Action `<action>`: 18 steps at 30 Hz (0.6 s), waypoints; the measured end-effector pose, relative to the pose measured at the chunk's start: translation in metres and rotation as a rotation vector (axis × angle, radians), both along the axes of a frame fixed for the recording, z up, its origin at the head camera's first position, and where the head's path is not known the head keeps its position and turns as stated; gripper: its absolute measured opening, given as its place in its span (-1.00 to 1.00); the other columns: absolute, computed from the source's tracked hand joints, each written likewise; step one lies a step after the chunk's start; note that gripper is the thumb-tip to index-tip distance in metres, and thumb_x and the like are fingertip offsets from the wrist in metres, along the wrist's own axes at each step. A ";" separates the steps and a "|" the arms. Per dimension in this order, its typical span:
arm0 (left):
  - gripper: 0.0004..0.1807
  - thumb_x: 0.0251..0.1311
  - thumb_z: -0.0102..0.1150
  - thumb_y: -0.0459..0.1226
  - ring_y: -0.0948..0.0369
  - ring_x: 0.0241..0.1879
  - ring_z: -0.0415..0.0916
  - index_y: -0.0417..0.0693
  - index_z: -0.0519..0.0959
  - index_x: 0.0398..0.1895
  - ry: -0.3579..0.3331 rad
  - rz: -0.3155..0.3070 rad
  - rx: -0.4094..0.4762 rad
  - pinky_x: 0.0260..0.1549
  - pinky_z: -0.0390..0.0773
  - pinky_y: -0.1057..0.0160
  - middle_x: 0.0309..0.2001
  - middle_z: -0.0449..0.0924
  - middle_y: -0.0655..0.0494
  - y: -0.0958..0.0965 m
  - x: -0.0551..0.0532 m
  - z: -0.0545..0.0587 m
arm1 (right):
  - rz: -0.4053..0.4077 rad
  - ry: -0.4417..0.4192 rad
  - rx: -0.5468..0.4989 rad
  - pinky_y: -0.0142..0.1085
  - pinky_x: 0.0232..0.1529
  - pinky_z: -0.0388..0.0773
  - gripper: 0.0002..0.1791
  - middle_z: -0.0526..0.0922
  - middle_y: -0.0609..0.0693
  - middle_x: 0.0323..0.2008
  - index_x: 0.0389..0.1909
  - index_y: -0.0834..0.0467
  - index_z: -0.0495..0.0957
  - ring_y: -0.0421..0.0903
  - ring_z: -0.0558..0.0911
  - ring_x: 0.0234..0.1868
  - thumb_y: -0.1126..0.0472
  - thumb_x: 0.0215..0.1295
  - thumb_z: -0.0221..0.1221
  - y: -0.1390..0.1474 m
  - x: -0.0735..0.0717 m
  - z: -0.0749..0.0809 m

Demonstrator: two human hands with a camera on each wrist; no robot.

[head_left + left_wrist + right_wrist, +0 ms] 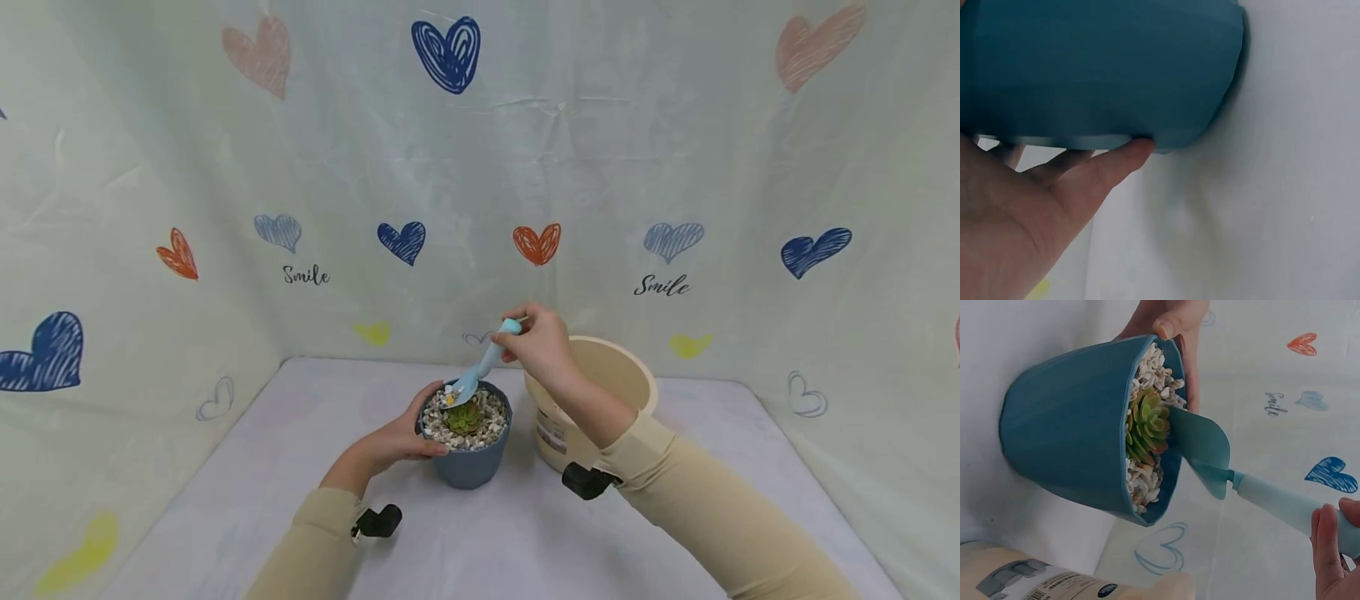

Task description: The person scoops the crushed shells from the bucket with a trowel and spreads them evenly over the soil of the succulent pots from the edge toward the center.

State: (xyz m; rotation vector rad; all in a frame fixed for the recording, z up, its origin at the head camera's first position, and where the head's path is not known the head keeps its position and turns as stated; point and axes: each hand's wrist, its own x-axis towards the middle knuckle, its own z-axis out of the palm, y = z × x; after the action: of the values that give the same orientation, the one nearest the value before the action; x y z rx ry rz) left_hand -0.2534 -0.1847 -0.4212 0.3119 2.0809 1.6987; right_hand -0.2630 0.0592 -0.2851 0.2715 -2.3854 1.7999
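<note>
A blue-grey flower pot (468, 468) stands upright on the table. In it a green rosette succulent (1147, 425) sits among pale pebbles (1144, 481). My left hand (393, 439) holds the pot from the left, thumb at the near side of the rim and fingers round the far side; in the left wrist view its fingers lie along the pot's wall. My right hand (542, 343) grips the handle of a light blue trowel (1282, 503). The blade points down over the pebbles beside the succulent, with a few white and yellow pebbles at it in the head view.
Right of the pot, behind my right forearm, stands a cream bucket (551, 432) with a printed label. A white cloth with printed hearts hangs behind the pale table (337, 400). Small black cameras (378, 521) sit at both wrists.
</note>
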 end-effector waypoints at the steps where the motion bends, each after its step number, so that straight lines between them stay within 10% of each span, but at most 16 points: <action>1: 0.23 0.00 0.47 -0.30 -0.26 0.29 0.20 0.31 -0.22 0.56 0.003 0.006 0.001 0.02 0.50 -0.07 0.48 -0.32 -0.32 0.001 0.001 0.000 | 0.002 0.001 0.001 -0.22 -0.39 0.67 -0.68 0.64 0.18 -0.29 -0.04 0.29 0.56 -0.10 0.65 -0.58 0.35 0.19 0.33 0.000 0.000 0.000; 18: 0.25 0.00 0.48 -0.31 -0.29 0.29 0.20 0.23 -0.27 0.57 0.025 0.162 -0.003 0.05 0.46 -0.17 0.47 -0.23 -0.33 0.019 0.020 0.001 | -0.027 0.012 0.016 -0.28 -0.40 0.66 -0.71 0.63 0.17 -0.28 -0.06 0.28 0.55 -0.10 0.67 -0.53 0.31 0.22 0.33 0.006 0.000 -0.002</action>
State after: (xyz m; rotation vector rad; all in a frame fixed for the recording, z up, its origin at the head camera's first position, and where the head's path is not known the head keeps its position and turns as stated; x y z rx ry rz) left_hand -0.2330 -0.1660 -0.4199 0.1684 2.1780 1.7917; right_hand -0.2635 0.0650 -0.2867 0.2497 -2.3844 1.7634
